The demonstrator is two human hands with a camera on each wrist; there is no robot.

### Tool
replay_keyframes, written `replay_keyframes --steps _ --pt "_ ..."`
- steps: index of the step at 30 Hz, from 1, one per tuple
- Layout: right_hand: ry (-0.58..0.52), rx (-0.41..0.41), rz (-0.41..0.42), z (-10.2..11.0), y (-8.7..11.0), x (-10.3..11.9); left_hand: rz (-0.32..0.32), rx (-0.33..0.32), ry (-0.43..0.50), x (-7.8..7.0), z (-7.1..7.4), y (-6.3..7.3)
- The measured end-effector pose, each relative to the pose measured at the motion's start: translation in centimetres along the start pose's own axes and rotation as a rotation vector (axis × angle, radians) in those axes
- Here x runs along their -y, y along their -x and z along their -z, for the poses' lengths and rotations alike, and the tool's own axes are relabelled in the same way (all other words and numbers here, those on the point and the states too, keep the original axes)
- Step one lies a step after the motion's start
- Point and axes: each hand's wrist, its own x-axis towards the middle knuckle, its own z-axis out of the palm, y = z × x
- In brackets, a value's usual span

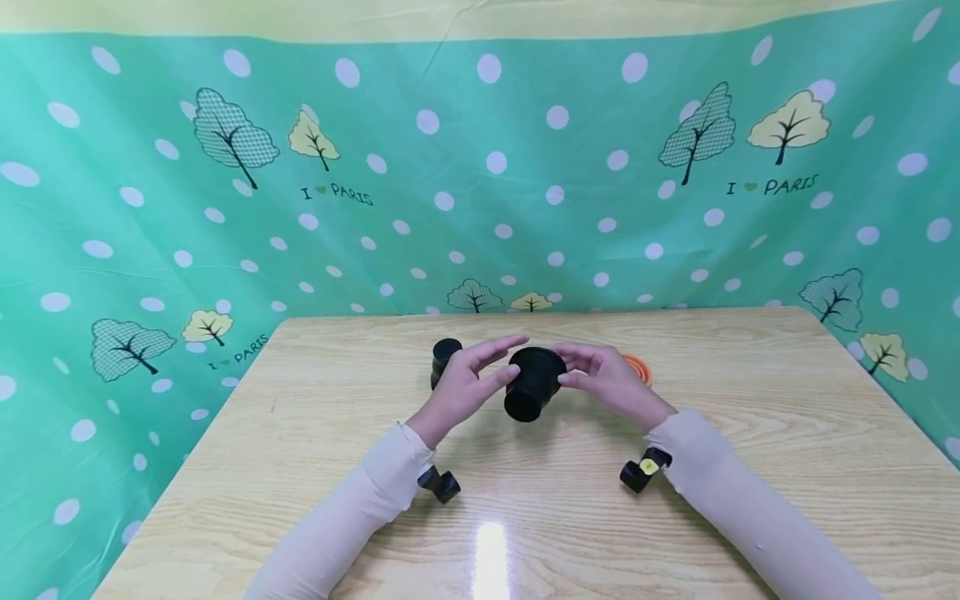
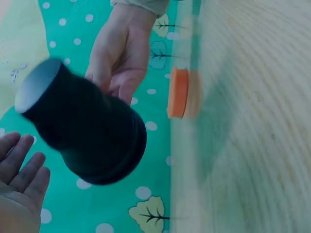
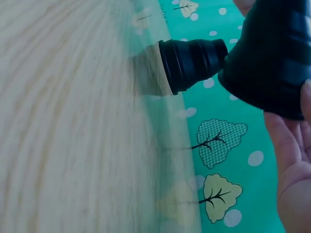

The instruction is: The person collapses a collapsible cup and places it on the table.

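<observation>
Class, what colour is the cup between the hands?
Black; the cup shows best in the left wrist view.

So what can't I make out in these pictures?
Standing black piece, partly: head view, hidden behind the left hand.
Orange piece, partly: head view, hidden behind the right hand.
Held black piece, whole outline: right wrist view, cut off by the top and right edges.
The left hand, partly: left wrist view, cut off by the left edge.
</observation>
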Motion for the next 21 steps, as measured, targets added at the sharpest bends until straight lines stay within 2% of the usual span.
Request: replay_keyframes --steps 4,8,14,21 --pt "0.018 0.040 0.082 0.2 0.3 0.0 0.036 0.009 -0.013 0.1 0.2 -0.1" --pt "0.024 0.067 0.118 0.4 0.6 0.1 0.080 0.045 0.005 1.0 0.3 -0.4" --pt "0.053 0.093 0.145 0.4 1.0 0.4 0.176 0.103 0.091 3.8 0.0 -0.8" --pt "0.034 0.111 0.177 0.4 1.2 0.4 0.205 0.116 0.181 4.5 -0.5 -0.5"
